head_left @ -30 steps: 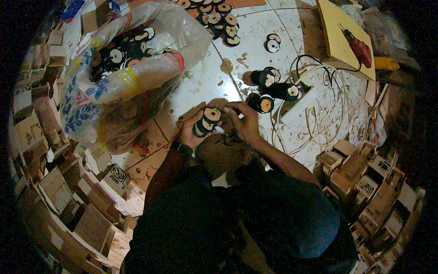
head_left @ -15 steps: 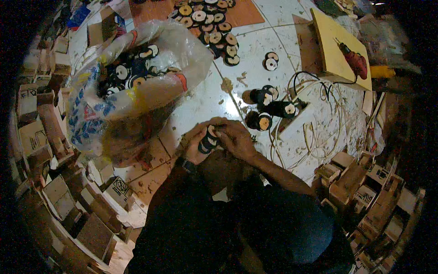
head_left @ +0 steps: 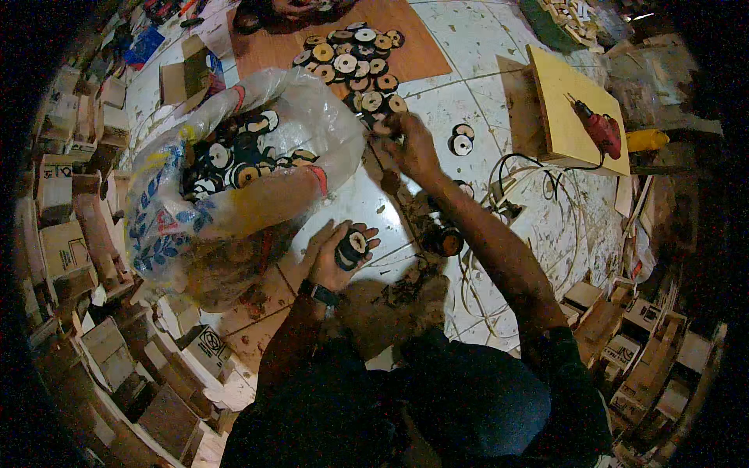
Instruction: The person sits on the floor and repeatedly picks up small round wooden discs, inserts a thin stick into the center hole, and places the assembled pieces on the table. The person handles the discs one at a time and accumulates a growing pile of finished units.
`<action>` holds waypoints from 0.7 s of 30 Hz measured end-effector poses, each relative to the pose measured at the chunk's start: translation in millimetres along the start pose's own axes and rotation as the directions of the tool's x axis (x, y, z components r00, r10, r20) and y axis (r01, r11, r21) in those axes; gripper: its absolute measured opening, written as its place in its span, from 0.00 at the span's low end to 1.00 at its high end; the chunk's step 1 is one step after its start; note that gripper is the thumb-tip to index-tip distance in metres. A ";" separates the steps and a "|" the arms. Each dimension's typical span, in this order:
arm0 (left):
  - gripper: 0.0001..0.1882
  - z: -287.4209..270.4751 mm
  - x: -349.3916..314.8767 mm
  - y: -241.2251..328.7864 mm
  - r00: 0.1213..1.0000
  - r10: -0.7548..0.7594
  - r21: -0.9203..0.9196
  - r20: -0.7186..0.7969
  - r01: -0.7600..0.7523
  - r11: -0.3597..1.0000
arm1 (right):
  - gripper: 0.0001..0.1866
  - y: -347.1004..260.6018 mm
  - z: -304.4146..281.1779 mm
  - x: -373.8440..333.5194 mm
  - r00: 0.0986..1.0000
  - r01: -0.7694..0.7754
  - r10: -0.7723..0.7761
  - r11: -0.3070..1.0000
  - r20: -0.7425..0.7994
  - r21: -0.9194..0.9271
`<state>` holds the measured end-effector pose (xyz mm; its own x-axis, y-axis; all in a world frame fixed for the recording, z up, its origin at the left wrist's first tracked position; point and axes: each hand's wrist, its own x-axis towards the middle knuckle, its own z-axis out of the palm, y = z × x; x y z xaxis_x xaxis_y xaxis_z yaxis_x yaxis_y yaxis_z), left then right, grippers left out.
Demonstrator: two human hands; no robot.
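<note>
The left hand [head_left: 332, 263] is palm up, its fingers loosely round a short stack of discs [head_left: 354, 245], the top one pale with a dark rim and a centre hole. A dark watch [head_left: 321, 293] sits on that wrist. The right hand [head_left: 415, 150] is farther forward, fingers bent down at the near end of a disc pile [head_left: 346, 62]; I cannot tell whether they have closed on a disc there. The pile spreads ahead of both hands, mostly over a brown sheet [head_left: 415, 48] on the tiled floor [head_left: 499, 35].

Left of both hands stands a clear plastic bag [head_left: 261, 204], its mouth open, with more discs [head_left: 222, 156] inside. Just right of the right hand, two discs [head_left: 462, 143] lie together on the tiles. The right forearm passes over some dark stacks [head_left: 446, 240] and partly hides them. Beyond that arm, pale cable [head_left: 577, 212] lies in loops, and farther right a red drill [head_left: 601, 134] rests on a yellow board [head_left: 566, 97]. Cardboard boxes [head_left: 65, 251] line both sides, behind and outside the hands.
</note>
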<state>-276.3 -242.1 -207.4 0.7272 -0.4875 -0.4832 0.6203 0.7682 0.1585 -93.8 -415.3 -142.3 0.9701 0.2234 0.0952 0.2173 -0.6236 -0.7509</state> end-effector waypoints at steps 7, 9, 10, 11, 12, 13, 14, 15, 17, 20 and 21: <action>0.21 -15.4 -9.7 -8.5 0.981 0.189 -0.093 -0.039 -0.192 0.977 | 0.20 16.4 26.2 -35.3 0.999 -0.006 -0.001 0.981 -0.040 -0.194; 0.21 -24.7 -14.2 1.6 0.995 0.100 -0.071 -0.028 -0.101 0.992 | 0.14 18.5 27.0 -96.4 0.980 -0.027 0.042 0.997 0.193 -0.079; 0.21 -28.6 -15.6 5.5 0.997 0.079 -0.078 -0.004 -0.079 0.994 | 0.13 19.3 26.3 -128.1 0.909 -0.081 0.126 0.989 0.396 -0.127; 0.21 -31.1 -16.4 5.9 0.997 0.056 -0.060 -0.057 -0.059 0.996 | 0.11 16.2 30.9 -161.3 0.957 0.032 -0.001 0.994 0.289 -0.103; 0.21 -32.7 -18.7 5.3 0.995 0.073 -0.032 -0.067 -0.075 0.997 | 0.12 16.1 35.0 -186.0 0.921 0.052 -0.038 0.998 0.388 -0.026; 0.20 -33.7 -19.7 4.9 0.994 0.105 -0.013 -0.031 -0.106 0.994 | 0.18 18.2 44.1 -201.2 0.807 0.212 0.023 0.922 0.591 -0.325; 0.20 -33.6 -21.6 3.6 0.993 0.096 -0.029 -0.074 -0.098 0.995 | 0.17 20.0 47.4 -217.2 0.835 0.036 0.104 0.970 0.541 -0.241; 0.20 -33.0 -21.4 2.9 0.994 0.085 -0.054 -0.068 -0.088 0.995 | 0.16 23.8 49.7 -227.6 0.794 -0.164 0.249 0.966 0.554 -0.200; 0.19 -30.5 -21.3 -0.1 0.988 0.082 0.005 -0.133 -0.082 0.997 | 0.15 29.8 54.5 -242.4 0.793 -0.287 0.298 0.952 0.532 -0.105; 0.19 -26.9 -22.1 -1.1 0.990 0.057 0.008 -0.127 -0.056 0.998 | 0.12 34.3 58.6 -245.0 0.902 0.045 0.014 0.991 0.431 -0.127; 0.20 -26.2 -22.0 -1.0 0.989 0.035 -0.002 -0.140 -0.036 0.999 | 0.11 33.6 56.9 -243.4 0.891 0.219 -0.107 0.953 0.442 -0.209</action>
<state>-300.7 -221.2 -219.5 0.7000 -0.3973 -0.5934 0.5932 0.7861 0.1735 -328.8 -448.0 -227.9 0.7928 0.5969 -0.1233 0.4420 -0.7023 -0.5580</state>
